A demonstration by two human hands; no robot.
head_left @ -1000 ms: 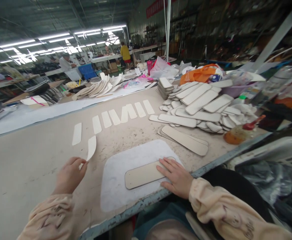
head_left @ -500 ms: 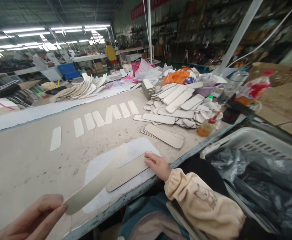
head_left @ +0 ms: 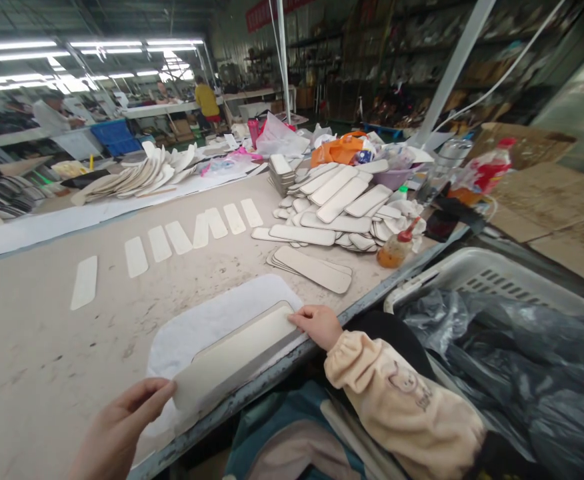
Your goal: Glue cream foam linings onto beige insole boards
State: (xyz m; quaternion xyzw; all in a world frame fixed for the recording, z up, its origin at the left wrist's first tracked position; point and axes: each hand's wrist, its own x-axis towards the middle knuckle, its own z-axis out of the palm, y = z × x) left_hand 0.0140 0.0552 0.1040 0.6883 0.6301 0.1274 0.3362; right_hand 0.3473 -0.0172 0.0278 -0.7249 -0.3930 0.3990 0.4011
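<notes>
A long cream strip (head_left: 237, 357) with rounded ends stretches between my two hands near the table's front edge. My left hand (head_left: 125, 420) pinches its near left end between thumb and fingers. At the far right end, my right hand (head_left: 322, 325) has thumb and fingertips closed on it. Beneath the strip lies a similar dark-edged panel (head_left: 245, 325), mostly covered; the strip's left end looks raised above it. Both are over a white rounded sheet (head_left: 185, 333) on the table (head_left: 37, 360). A small fanned stack of panels (head_left: 315, 269) rests just beyond my right hand.
Several short pale strips (head_left: 162, 244) form a spaced row across the table. A large heap of panels (head_left: 339, 200) stands behind, beside a bottle of amber liquid (head_left: 395, 252) with a red top. At right is a white basket (head_left: 502, 279) holding dark plastic.
My left hand has brought the strip rightward and down over the panel. My right hand, which rested on the panel's end, now grips the strip's right end. The view has shifted slightly.
</notes>
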